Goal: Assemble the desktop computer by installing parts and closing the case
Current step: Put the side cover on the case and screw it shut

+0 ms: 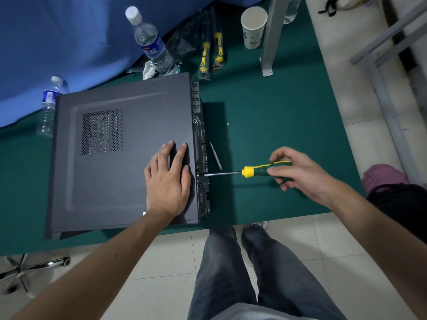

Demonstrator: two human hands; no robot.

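far left: a clear water bottle (48,107) stands on the counter (265,107), well away from both hands, just beside the case's left edge.
computer case: the grey computer case (120,153) lies on its side on the green counter, its side panel (97,204) already on and facing up, with a mesh vent left of the left fingers.
left hand: the left hand (167,183) lies flat on the panel near its right edge, fingers (179,155) straight and a little spread, holding nothing, pressing down.
rear edge: just right of the left fingers, the case's rear face (202,162) shows ports and a grille.
screwdriver: a yellow and green screwdriver (251,170) lies level, its tip touching the rear face just beside the left thumb; any screw there is too small to see.
right hand: the right hand (298,172) grips the handle, fingers (280,155) curled round it.
loose parts: a thin metal rod (216,155) lies between the hands just above the shaft; a small screw (228,124) sits on the counter beyond the right fingers.
back of counter: a second bottle (151,42), bagged screwdrivers (211,51) and a paper cup (253,27).
handling: the case looks heavy, stiff and smooth, so it probably will not shift; the panel may flex, so pressing close to the fastening edge seems right. the screwdriver is light; best held at the rubbery handle, kept in line.
stage: judged to be fastening the panel, near the end.
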